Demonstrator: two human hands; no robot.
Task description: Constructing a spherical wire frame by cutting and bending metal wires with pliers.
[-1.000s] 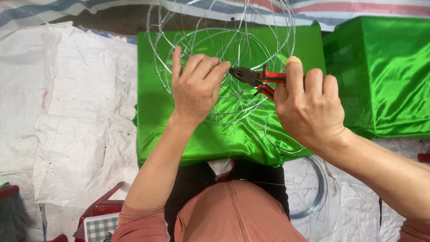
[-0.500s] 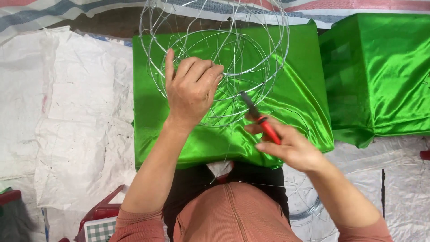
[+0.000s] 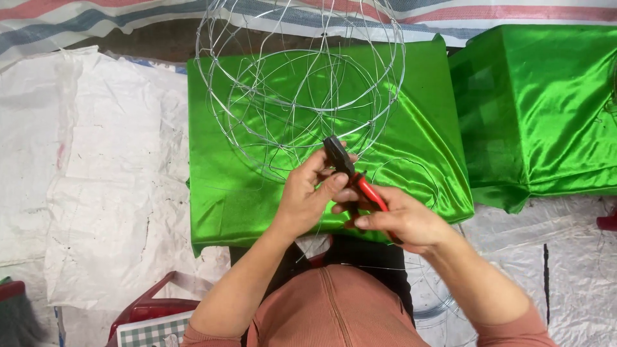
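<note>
A round frame of thin silver wire (image 3: 302, 96) rests on a block draped in shiny green satin (image 3: 225, 193). My right hand (image 3: 402, 222) grips red-handled pliers (image 3: 350, 173), black jaws pointing up and left at the frame's near edge. My left hand (image 3: 312, 196) is beside the pliers, fingers curled at the jaws and pinching at a thin wire there; the wire itself is barely visible. A loose loop of wire (image 3: 411, 177) lies on the satin just right of the hands.
A second green satin-covered block (image 3: 540, 109) stands to the right. White woven sacking (image 3: 90, 167) covers the floor on the left and right. A red stool with a checked cushion (image 3: 154, 321) is at lower left. A coil of wire (image 3: 437, 302) lies by my right knee.
My left hand came off the wire frame and down to the pliers' jaws. My right hand, with the pliers, drew back toward my body, then rose a little to meet it.
</note>
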